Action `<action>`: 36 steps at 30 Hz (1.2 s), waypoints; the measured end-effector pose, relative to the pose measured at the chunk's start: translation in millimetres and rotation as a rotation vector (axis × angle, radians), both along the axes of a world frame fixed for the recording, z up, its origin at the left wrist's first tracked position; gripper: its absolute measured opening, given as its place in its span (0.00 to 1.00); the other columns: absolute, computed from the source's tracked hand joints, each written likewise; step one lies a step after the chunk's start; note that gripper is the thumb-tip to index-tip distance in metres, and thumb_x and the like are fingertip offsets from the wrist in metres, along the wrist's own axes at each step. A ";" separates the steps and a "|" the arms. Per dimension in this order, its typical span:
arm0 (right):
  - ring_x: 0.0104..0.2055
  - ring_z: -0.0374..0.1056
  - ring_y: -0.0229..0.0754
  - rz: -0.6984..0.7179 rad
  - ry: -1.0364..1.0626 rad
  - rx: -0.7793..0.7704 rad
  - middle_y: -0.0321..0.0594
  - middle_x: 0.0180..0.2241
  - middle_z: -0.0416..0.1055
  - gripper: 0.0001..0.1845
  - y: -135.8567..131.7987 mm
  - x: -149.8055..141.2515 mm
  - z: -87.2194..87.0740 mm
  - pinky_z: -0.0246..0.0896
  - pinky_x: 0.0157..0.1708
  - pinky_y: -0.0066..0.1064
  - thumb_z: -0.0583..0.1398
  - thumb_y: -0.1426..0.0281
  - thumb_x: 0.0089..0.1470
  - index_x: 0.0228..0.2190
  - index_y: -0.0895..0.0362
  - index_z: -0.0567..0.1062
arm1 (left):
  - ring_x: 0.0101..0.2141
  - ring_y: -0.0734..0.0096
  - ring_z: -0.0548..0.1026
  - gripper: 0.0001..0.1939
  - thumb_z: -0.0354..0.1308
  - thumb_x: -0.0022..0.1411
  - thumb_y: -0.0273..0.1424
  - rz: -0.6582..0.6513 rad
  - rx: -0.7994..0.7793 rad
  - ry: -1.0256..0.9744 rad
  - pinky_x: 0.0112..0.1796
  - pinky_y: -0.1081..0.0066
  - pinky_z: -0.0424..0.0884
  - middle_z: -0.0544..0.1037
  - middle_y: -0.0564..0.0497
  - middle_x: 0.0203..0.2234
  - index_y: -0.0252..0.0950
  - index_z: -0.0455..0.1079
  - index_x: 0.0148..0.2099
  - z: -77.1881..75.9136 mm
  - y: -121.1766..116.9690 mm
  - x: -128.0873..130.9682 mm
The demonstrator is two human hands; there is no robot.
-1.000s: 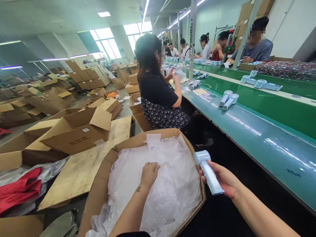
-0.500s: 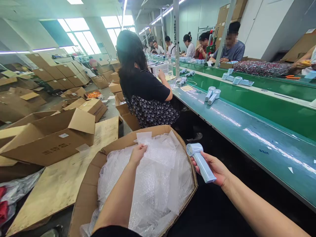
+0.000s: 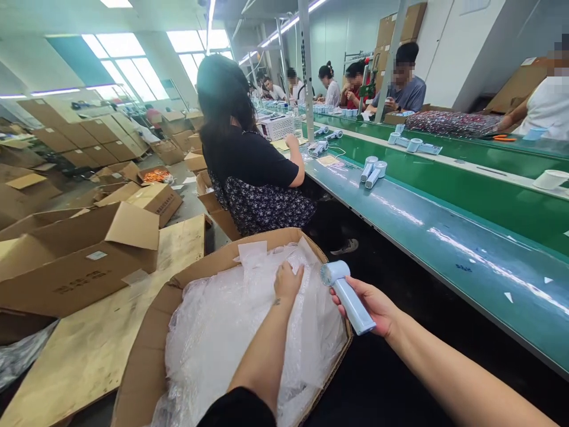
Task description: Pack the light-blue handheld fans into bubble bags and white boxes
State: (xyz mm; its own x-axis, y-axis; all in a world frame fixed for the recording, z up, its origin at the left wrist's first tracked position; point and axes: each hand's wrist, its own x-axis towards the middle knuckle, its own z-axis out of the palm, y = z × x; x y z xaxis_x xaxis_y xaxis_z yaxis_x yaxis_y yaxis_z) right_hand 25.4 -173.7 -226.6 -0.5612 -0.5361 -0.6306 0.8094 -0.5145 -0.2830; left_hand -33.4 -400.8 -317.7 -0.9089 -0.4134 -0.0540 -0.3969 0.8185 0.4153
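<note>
A light-blue handheld fan with a round grilled head is held by its handle in my right hand, beside the right edge of a cardboard box. That open box is heaped with clear and whitish bubble-wrap bags. Over the heap, my left hand rests on the bags near the far side, thumb apart from the fingers. Its fingertips are partly hidden against the plastic, and nothing shows lifted in it.
A green-topped workbench runs along the right, with two more fans standing on it. A seated co-worker is just ahead. Open cartons and a wooden board lie to the left.
My left hand has come off the bag corner it was pinching and moved right across the heap, its thumb now spread. The right hand still holds the fan. The view has shifted slightly.
</note>
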 end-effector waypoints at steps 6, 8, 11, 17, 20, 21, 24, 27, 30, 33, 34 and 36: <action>0.32 0.73 0.42 0.028 0.083 0.006 0.48 0.33 0.74 0.17 10.8 -5.0 -0.1 0.70 0.28 0.30 0.55 0.66 0.59 0.45 0.67 0.68 | 0.40 0.55 0.75 0.11 0.49 0.57 0.27 0.029 0.005 -0.206 0.37 0.65 0.66 0.76 0.36 0.37 0.31 0.71 0.40 -41.2 13.3 5.5; 0.32 0.74 0.42 0.017 0.111 0.035 0.47 0.32 0.74 0.16 13.9 -6.3 -3.5 0.70 0.28 0.30 0.56 0.67 0.59 0.45 0.65 0.67 | 0.43 0.54 0.74 0.12 0.49 0.57 0.29 0.000 0.012 -0.200 0.38 0.65 0.66 0.76 0.36 0.39 0.32 0.72 0.38 -43.6 8.7 9.1; 0.32 0.74 0.43 0.067 0.133 0.038 0.45 0.30 0.74 0.14 10.3 -6.4 -7.0 0.69 0.27 0.30 0.57 0.67 0.57 0.43 0.63 0.68 | 0.44 0.51 0.73 0.12 0.51 0.55 0.30 -0.015 0.046 -0.164 0.40 0.63 0.66 0.75 0.33 0.40 0.31 0.73 0.36 -39.2 9.2 8.2; 0.31 0.73 0.45 0.241 0.326 -0.080 0.43 0.32 0.73 0.19 4.6 -10.3 -3.0 0.69 0.25 0.31 0.65 0.66 0.46 0.39 0.62 0.70 | 0.38 0.62 0.74 0.13 0.47 0.57 0.30 -0.212 0.308 0.033 0.40 0.68 0.66 0.78 0.46 0.33 0.36 0.73 0.33 4.5 16.6 15.4; 0.32 0.74 0.44 0.356 0.410 -0.138 0.42 0.38 0.73 0.23 2.9 -16.9 1.6 0.69 0.24 0.31 0.65 0.66 0.46 0.44 0.58 0.68 | 0.32 0.68 0.73 0.11 0.49 0.54 0.32 -0.383 0.476 0.084 0.35 0.73 0.66 0.77 0.53 0.27 0.37 0.73 0.29 36.8 16.8 36.4; 0.32 0.74 0.44 0.385 0.431 -0.140 0.43 0.39 0.72 0.23 2.0 -18.7 2.4 0.69 0.23 0.31 0.65 0.66 0.47 0.45 0.57 0.67 | 0.30 0.68 0.72 0.10 0.51 0.52 0.32 -0.433 0.526 0.077 0.32 0.73 0.65 0.76 0.54 0.24 0.36 0.72 0.26 46.7 16.3 43.6; 0.30 0.74 0.44 0.432 0.479 -0.084 0.45 0.37 0.72 0.21 1.3 -20.0 1.2 0.69 0.22 0.31 0.64 0.66 0.48 0.44 0.60 0.68 | 0.24 0.72 0.66 0.09 0.55 0.47 0.33 -0.444 0.778 0.045 0.27 0.74 0.62 0.70 0.54 0.18 0.34 0.69 0.21 68.8 13.9 58.6; 0.29 0.73 0.44 0.428 0.494 0.038 0.45 0.34 0.73 0.20 4.7 -14.7 -3.8 0.69 0.22 0.31 0.64 0.66 0.48 0.42 0.62 0.69 | 0.22 0.74 0.64 0.09 0.59 0.45 0.36 -0.160 1.159 0.112 0.26 0.73 0.61 0.69 0.54 0.18 0.34 0.69 0.24 78.6 15.4 63.0; 0.27 0.74 0.44 0.399 0.462 0.180 0.43 0.32 0.73 0.23 7.8 -6.3 -7.5 0.68 0.20 0.30 0.65 0.66 0.46 0.42 0.60 0.66 | 0.24 0.73 0.66 0.11 0.59 0.47 0.38 -0.073 1.254 0.205 0.28 0.72 0.63 0.69 0.54 0.20 0.35 0.67 0.26 83.1 26.0 64.7; 0.26 0.73 0.43 0.341 0.454 0.245 0.41 0.30 0.73 0.23 9.9 0.7 -7.2 0.67 0.19 0.28 0.65 0.64 0.46 0.40 0.58 0.63 | 0.25 0.72 0.65 0.10 0.54 0.56 0.38 -0.359 0.906 0.284 0.28 0.71 0.62 0.68 0.53 0.22 0.37 0.67 0.29 87.8 37.9 70.6; 0.26 0.73 0.44 0.314 0.465 0.244 0.40 0.29 0.73 0.23 11.3 2.2 -6.8 0.67 0.19 0.28 0.65 0.63 0.46 0.39 0.57 0.62 | 0.26 0.71 0.65 0.09 0.52 0.59 0.36 -0.478 0.748 0.339 0.29 0.70 0.62 0.68 0.52 0.22 0.37 0.67 0.30 88.6 39.8 73.2; 0.25 0.74 0.44 0.247 0.492 0.241 0.40 0.29 0.73 0.23 15.0 4.1 -6.3 0.67 0.20 0.30 0.65 0.63 0.45 0.38 0.57 0.61 | 0.29 0.68 0.66 0.08 0.50 0.61 0.32 -0.681 0.462 0.480 0.32 0.67 0.63 0.69 0.50 0.25 0.38 0.66 0.31 87.4 40.2 78.8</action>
